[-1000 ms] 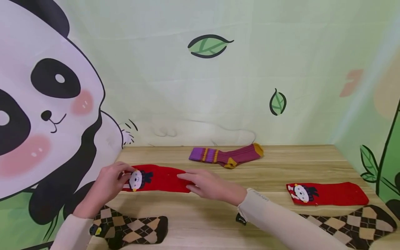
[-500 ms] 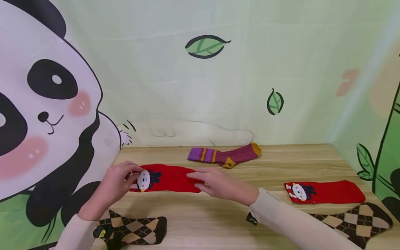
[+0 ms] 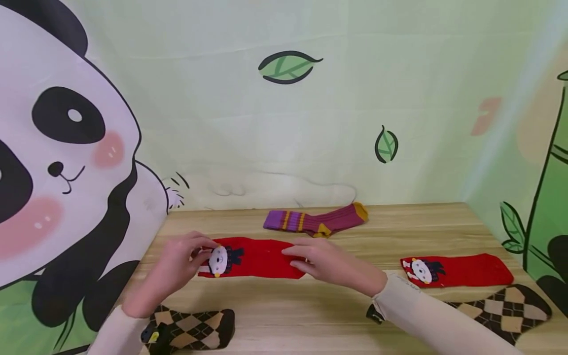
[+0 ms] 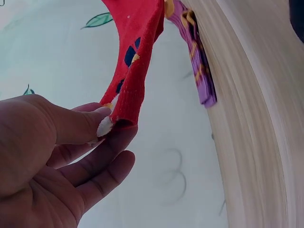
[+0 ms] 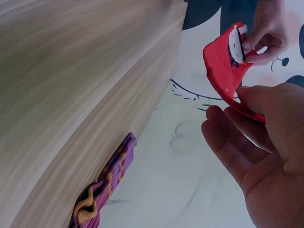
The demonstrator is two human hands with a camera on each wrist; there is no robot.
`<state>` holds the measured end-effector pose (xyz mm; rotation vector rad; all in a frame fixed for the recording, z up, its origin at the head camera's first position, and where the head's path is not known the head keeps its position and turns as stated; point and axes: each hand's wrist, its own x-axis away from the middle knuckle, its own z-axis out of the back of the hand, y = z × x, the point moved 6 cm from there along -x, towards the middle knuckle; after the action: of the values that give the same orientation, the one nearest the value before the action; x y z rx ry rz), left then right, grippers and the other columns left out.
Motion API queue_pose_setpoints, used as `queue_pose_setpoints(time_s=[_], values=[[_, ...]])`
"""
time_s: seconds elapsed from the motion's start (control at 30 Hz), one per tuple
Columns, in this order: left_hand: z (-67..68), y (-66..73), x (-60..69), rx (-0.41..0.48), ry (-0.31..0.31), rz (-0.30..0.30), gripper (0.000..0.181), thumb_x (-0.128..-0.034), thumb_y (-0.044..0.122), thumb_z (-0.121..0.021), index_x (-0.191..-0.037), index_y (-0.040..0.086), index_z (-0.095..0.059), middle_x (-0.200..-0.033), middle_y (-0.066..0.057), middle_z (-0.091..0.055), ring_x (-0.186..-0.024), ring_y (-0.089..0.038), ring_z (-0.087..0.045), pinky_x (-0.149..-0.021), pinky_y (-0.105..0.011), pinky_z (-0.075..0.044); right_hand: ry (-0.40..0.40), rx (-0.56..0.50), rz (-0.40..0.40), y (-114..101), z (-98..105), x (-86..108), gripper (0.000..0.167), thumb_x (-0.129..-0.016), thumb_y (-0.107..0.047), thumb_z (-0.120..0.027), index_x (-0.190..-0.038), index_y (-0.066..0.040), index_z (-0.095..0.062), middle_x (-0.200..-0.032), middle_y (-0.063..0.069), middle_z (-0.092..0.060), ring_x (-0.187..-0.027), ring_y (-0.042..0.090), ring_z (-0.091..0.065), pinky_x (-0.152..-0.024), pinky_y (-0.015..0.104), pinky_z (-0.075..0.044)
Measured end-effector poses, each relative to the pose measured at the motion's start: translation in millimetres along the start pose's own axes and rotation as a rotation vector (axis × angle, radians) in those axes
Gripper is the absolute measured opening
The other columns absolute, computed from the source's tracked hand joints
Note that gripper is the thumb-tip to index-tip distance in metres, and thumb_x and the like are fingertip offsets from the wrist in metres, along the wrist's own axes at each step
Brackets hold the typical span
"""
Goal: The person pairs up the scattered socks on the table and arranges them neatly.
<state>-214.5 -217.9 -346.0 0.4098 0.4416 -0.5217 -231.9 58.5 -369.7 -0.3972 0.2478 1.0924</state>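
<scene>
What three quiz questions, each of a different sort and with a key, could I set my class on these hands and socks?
1. Multiple choice: The left hand and right hand hold one red sock. Which hand is at the end with the animal face?
A: left
B: right
C: both

2. True or false: The purple sock lies farther back on the table than the checked socks.

3. Fill the blank: In the head view, a second red sock lies to the ____ of the held one.

Key: 1, A; 2, true; 3, right.
</scene>
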Motion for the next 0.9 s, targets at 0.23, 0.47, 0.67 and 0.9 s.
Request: queue_pose_setpoints(time_s=[0.23,0.47,0.67,0.9], values=[[-10.4,9.0,-6.1,0.044,-0.016,-0.027,0.027,-0.0784,-0.009,-0.084,-0.100,0.007,-0.080,-0.098,-0.002,-0.073,-0.074,-0.011,-0.059,-0.064,-0.025,-0.055,-0.006,-0.020,-0.051,7,4,14.2,0.029,-0.093,-0.013,-0.076,-0.121,-0.006,-0.075,-0.115,0.007,-0.074,-0.098,0.018,-0.071,-0.086,0.028,-0.058],[-23.9,18.3,-8.1,0.089,-0.049,-0.029,0.027,-0.0794,-0.008,-0.083,-0.101,0.008,-0.080,-0.098,0.000,-0.073,-0.075,-0.009,-0.058,-0.064,-0.023,-0.053,-0.025,-0.018,-0.084,15,7,32.4,0.028,-0.092,-0.002,-0.075,-0.120,-0.005,-0.075,-0.117,0.009,-0.073,-0.102,0.022,-0.070,-0.087,0.033,-0.059],[-37.4,28.8,-10.5,0.152,-0.090,-0.053,0.026,-0.0797,-0.009,-0.083,-0.100,0.007,-0.080,-0.097,0.000,-0.073,-0.075,-0.009,-0.058,-0.064,-0.022,-0.054,0.010,-0.014,-0.063,20,11,49.6,0.030,-0.089,0.003,-0.075,-0.118,-0.003,-0.075,-0.115,0.010,-0.073,-0.102,0.023,-0.070,-0.087,0.035,-0.059],[-51.2,42.3,-10.2,0.166,-0.160,-0.088,0.021,-0.0820,-0.005,-0.083,-0.099,0.007,-0.080,-0.096,-0.001,-0.072,-0.075,-0.009,-0.059,-0.066,-0.023,-0.055,-0.031,-0.039,-0.114,25,11,65.8,0.033,-0.090,0.005,-0.074,-0.122,-0.003,-0.073,-0.115,0.009,-0.073,-0.104,0.023,-0.070,-0.088,0.037,-0.059]])
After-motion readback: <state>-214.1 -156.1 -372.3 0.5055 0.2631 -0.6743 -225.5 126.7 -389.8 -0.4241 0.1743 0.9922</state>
